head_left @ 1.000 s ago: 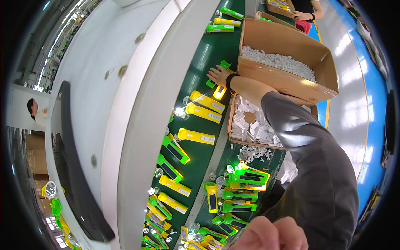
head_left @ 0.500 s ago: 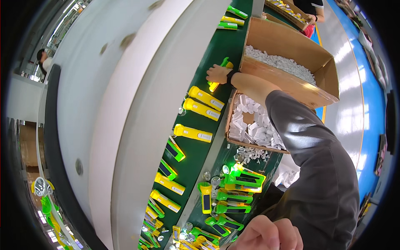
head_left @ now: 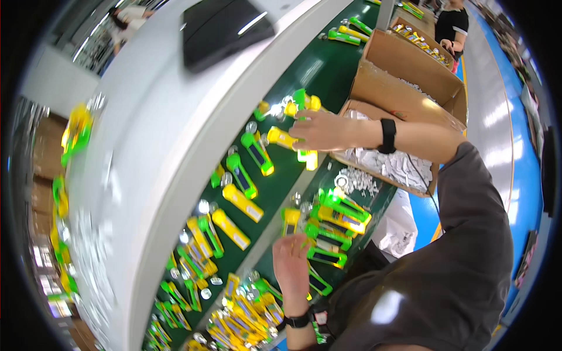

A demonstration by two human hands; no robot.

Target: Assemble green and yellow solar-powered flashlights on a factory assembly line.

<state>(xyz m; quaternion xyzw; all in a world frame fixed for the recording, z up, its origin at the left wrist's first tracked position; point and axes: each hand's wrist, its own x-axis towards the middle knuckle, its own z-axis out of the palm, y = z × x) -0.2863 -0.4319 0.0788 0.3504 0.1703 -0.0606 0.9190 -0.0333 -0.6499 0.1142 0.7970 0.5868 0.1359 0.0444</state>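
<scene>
My right hand (head_left: 322, 131) reaches over the green belt (head_left: 266, 202), fingers bent around a yellow flashlight (head_left: 281, 138) whose end sticks out to the left. Partly hidden beneath the palm is a green-and-yellow flashlight (head_left: 308, 159); more lie just beyond the fingers. My left hand (head_left: 291, 251) is lower, its bent fingertips at the near end of another yellow flashlight (head_left: 290, 217). Blur and overlap hide whether it grips that one. Beside it, several green flashlights (head_left: 331, 234) with dark panels lie stacked, one lit green. Further yellow flashlights (head_left: 242, 203) line the belt.
An open carton (head_left: 404, 169) of white plastic parts stands under my right forearm, a larger carton (head_left: 410, 90) beyond. Small white pieces (head_left: 357, 181) lie scattered. A heap of flashlights (head_left: 249, 319) fills the bottom. The white ledge (head_left: 193, 134) borders the belt. Another person (head_left: 452, 26) stands far off.
The view has shifted. My right hand has come back nearer along the belt with a flashlight. My left hand has moved from the lower edge out to the stacked flashlights.
</scene>
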